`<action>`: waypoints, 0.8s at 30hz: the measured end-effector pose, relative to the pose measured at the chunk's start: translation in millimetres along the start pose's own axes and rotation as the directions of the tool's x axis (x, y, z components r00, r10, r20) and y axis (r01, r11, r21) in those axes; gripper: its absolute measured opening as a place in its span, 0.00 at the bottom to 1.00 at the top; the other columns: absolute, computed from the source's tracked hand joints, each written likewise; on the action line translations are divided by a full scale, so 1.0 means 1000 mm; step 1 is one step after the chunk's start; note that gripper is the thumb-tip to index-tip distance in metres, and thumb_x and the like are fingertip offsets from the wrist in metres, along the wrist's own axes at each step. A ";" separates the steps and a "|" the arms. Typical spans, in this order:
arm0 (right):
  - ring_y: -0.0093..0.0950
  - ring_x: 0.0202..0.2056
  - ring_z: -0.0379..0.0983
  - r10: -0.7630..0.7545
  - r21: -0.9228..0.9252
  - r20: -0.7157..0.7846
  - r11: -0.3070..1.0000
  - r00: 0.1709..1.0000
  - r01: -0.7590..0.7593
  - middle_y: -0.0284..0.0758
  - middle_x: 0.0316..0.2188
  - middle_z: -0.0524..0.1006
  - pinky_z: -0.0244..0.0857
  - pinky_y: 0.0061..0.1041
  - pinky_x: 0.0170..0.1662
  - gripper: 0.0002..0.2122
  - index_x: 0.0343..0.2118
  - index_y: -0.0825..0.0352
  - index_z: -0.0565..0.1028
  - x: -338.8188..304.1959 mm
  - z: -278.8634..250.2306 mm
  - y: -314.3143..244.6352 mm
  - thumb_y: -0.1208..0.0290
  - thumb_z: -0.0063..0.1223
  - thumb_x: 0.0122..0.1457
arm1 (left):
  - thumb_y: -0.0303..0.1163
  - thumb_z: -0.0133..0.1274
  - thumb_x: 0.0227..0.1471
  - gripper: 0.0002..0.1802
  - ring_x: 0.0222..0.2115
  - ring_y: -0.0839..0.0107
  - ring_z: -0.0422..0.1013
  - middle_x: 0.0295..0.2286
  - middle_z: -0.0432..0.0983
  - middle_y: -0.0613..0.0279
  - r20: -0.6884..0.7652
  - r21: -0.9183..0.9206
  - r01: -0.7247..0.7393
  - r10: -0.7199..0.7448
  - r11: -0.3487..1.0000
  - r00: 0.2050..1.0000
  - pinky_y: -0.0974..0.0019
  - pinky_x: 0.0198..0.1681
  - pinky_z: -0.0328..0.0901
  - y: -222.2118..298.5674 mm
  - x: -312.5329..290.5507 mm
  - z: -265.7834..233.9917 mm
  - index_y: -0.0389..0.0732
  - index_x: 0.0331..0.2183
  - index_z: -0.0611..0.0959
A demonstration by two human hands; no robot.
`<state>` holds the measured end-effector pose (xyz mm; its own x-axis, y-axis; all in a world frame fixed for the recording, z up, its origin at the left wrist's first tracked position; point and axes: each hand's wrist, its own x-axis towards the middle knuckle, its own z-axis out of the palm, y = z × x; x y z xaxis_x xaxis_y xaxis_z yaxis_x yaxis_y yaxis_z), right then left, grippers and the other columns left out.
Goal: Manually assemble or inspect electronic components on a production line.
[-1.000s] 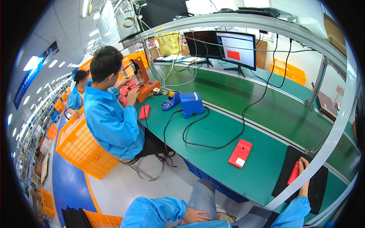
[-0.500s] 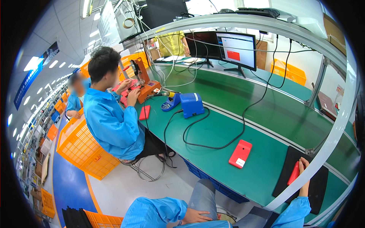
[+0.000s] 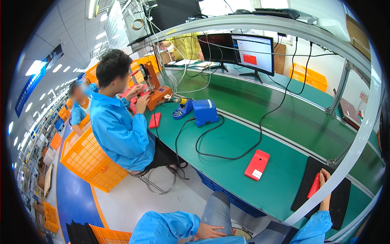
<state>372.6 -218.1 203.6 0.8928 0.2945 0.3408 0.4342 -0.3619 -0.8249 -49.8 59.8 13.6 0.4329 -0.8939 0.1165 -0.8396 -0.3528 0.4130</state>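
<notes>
Blue-sleeved right hand (image 3: 324, 179), lower right, grasps a red object (image 3: 314, 185); left hand (image 3: 209, 231), bottom centre, lies loose on jeans (image 3: 215, 209); white strip (image 3: 367, 126) crosses before mat (image 3: 340, 199).

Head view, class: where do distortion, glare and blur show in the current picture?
Head view: the metal overhead rail bows under fisheye distortion; ceiling lamps wash out white at upper left; both blue-clad co-workers' faces are smeared, while the red device on the green bench looks fairly sharp.
</notes>
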 end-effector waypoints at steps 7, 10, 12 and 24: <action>0.27 0.46 0.69 0.008 -0.020 -0.003 1.000 1.000 -0.009 0.38 0.43 0.73 0.61 0.23 0.51 0.14 0.46 0.71 0.72 0.001 0.000 0.002 0.68 0.46 0.61 | 0.64 0.63 0.05 0.79 0.62 0.46 0.32 0.60 0.43 0.43 0.017 0.012 0.010 -0.010 1.000 1.000 0.35 0.61 0.25 0.001 0.000 -0.001 0.29 0.57 0.52; 0.27 0.46 0.69 -0.001 -0.010 -0.002 1.000 1.000 0.001 0.38 0.43 0.73 0.61 0.23 0.51 0.14 0.46 0.71 0.72 0.002 0.000 0.007 0.68 0.46 0.61 | 0.64 0.63 0.05 0.79 0.62 0.46 0.32 0.60 0.42 0.43 0.032 0.022 0.013 -0.014 1.000 0.999 0.35 0.61 0.25 0.000 0.000 0.001 0.29 0.58 0.51; 0.27 0.46 0.69 -0.015 -0.004 0.001 1.000 1.000 0.015 0.38 0.43 0.73 0.61 0.23 0.51 0.14 0.46 0.71 0.72 0.002 0.000 0.009 0.68 0.46 0.61 | 0.64 0.63 0.04 0.79 0.63 0.46 0.32 0.60 0.42 0.43 0.038 0.037 0.012 -0.013 0.999 0.999 0.35 0.61 0.25 0.000 0.000 0.001 0.30 0.58 0.51; 0.27 0.46 0.69 -0.007 -0.048 -0.002 0.999 1.000 0.007 0.37 0.43 0.73 0.60 0.23 0.52 0.14 0.45 0.70 0.72 0.000 -0.001 0.003 0.67 0.45 0.61 | 0.64 0.63 0.04 0.80 0.62 0.46 0.31 0.60 0.41 0.43 0.024 0.028 0.009 -0.009 1.000 1.000 0.34 0.61 0.24 0.000 0.000 0.001 0.30 0.58 0.51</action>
<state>374.2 -220.5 201.4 0.8898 0.2955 0.3478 0.4460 -0.4014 -0.8000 -50.3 59.2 12.9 0.4327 -0.8970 0.0907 -0.8448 -0.3683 0.3881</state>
